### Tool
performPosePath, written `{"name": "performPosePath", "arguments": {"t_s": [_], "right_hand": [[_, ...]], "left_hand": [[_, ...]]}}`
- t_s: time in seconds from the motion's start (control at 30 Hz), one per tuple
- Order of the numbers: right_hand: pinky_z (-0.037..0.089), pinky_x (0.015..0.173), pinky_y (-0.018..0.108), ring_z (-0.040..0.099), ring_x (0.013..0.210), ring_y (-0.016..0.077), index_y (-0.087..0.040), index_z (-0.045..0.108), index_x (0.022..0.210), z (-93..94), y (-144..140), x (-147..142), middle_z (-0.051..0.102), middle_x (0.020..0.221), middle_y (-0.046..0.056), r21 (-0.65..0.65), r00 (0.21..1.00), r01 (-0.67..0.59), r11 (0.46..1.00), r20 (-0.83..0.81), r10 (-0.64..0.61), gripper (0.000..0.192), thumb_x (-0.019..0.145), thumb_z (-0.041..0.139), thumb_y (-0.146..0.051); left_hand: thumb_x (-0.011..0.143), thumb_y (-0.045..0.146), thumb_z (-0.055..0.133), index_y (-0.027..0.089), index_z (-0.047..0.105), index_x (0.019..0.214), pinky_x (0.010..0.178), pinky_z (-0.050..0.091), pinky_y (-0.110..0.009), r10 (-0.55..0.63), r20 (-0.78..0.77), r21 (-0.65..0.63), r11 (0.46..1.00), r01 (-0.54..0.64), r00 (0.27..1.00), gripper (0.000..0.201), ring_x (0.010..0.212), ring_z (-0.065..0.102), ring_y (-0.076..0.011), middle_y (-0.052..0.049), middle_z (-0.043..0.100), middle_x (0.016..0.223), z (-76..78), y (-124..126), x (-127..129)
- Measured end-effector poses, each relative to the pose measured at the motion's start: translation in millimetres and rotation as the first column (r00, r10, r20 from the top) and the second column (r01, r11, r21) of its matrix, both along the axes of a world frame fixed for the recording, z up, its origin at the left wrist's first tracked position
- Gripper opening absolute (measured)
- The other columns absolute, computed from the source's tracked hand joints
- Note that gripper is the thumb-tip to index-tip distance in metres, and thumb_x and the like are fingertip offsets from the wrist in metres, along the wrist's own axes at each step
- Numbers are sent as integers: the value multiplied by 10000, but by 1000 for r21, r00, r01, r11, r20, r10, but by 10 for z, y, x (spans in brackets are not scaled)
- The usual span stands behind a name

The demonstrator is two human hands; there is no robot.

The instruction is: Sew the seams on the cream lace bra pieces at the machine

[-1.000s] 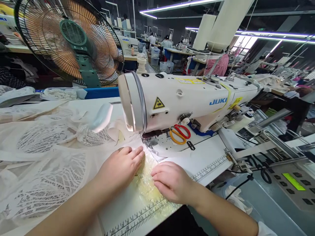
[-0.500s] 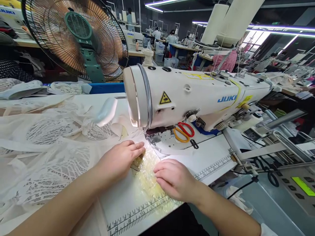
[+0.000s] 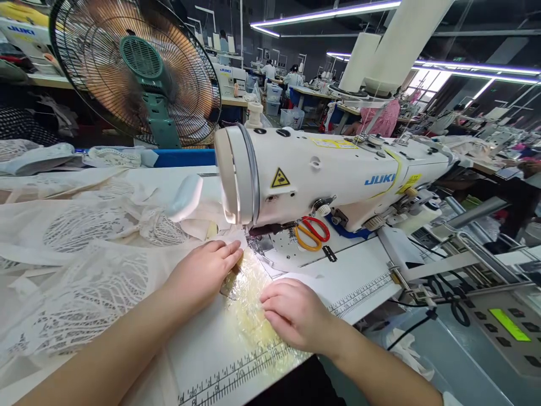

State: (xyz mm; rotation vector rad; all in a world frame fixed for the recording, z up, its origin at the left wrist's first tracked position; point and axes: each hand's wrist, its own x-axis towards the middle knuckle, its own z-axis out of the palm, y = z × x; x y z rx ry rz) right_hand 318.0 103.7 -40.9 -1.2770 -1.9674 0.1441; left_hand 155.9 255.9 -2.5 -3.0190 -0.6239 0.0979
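Observation:
A crinkled, shiny, pale yellow film (image 3: 249, 310) lies on the white machine table in front of the sewing machine (image 3: 304, 175). My left hand (image 3: 207, 270) rests flat on its left edge, fingers stretched toward the presser foot area (image 3: 258, 243). On the film's right side, my right hand (image 3: 298, 313) has its fingers curled together, the fingertips closed at the film's edge. What the right fingertips pinch is partly hidden. White lace fabric (image 3: 88, 287) spreads over the table to the left, under my left forearm.
Scissors with red and orange handles (image 3: 313, 233) and a black blade (image 3: 329, 254) lie right of the needle area. A ruler strip (image 3: 240, 372) runs along the table's front edge. A large fan (image 3: 139, 73) stands behind, left. A control panel (image 3: 507, 327) is at right.
The view has shifted slightly, so the machine sits a little lower and further left. Both hands keep nearly the same pose on the film.

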Motion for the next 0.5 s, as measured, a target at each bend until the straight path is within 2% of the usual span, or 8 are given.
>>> {"name": "performPosePath", "arguments": {"t_s": [0.2,0.4,0.5], "right_hand": [[533,762,326,635,807,172,-188,593,758,-20,17,-19,701,824,60,-2,1000,7,1000,7,-7,150,831,465,-161],[523,704,307,630,761,171,-196,574,705,-69,47,-13,696,778,43,66,999,25,998,19,-27,169,822,462,-148],[525,703,316,631,760,181,-187,578,713,-32,9,-13,697,785,55,92,998,29,995,47,-33,165,828,464,-157]], "left_hand": [[750,-64,322,96,546,1280,913,486,-374,38,-34,52,998,-36,999,597,1112,568,-269,-95,531,1363,30,-30,32],[793,-32,319,157,573,1249,865,501,-325,52,-23,127,991,-49,998,556,1102,577,-228,-70,554,1346,30,-59,36],[807,-15,329,151,566,1255,881,485,-342,52,-8,144,988,-50,999,533,1108,572,-237,-97,564,1330,34,-103,-10]]}}
